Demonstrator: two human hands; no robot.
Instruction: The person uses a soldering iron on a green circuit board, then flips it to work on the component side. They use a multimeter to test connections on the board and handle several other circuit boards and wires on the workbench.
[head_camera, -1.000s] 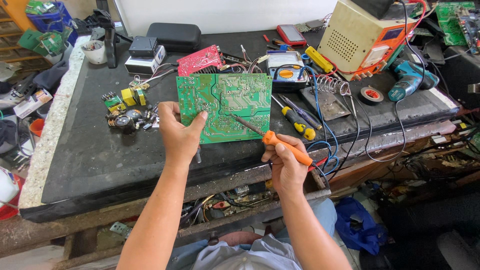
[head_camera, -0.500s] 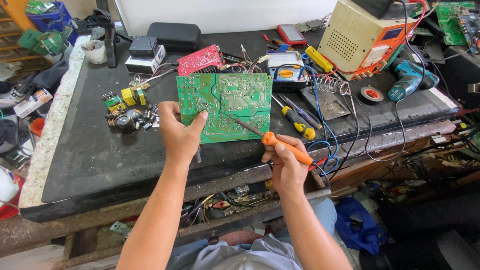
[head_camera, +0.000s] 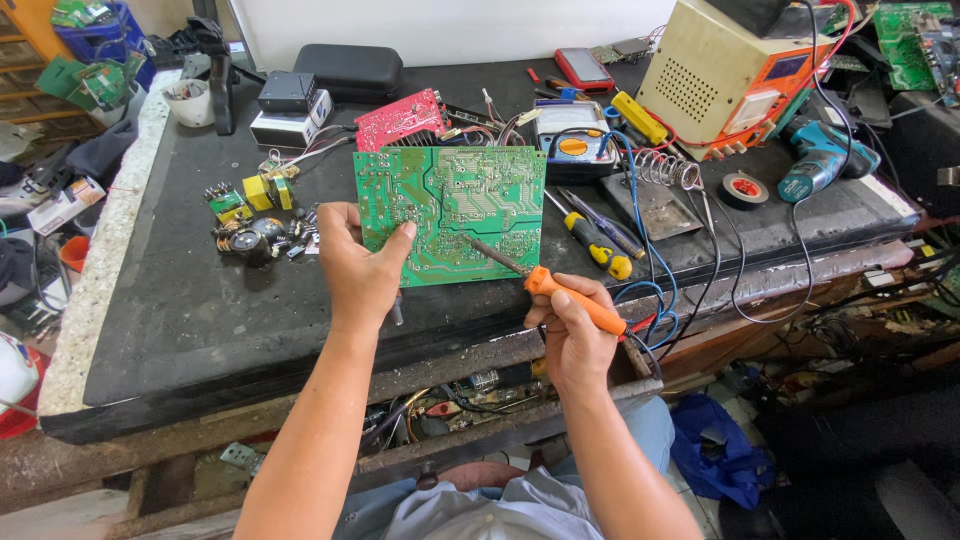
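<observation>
My left hand (head_camera: 358, 268) grips the lower left edge of a green circuit board (head_camera: 455, 205), holding it tilted above the dark workbench (head_camera: 180, 320), solder side facing me. My right hand (head_camera: 572, 330) holds an orange-handled soldering iron (head_camera: 560, 292). Its metal tip touches the board near the lower middle.
A red circuit board (head_camera: 402, 118), a multimeter (head_camera: 570, 140), yellow-handled screwdrivers (head_camera: 595, 240), a coiled iron stand (head_camera: 665, 170), a beige power supply (head_camera: 725, 70), a roll of tape (head_camera: 745, 188), a teal drill (head_camera: 820, 160) and loose components (head_camera: 250, 220) lie around. Cables hang over the front edge.
</observation>
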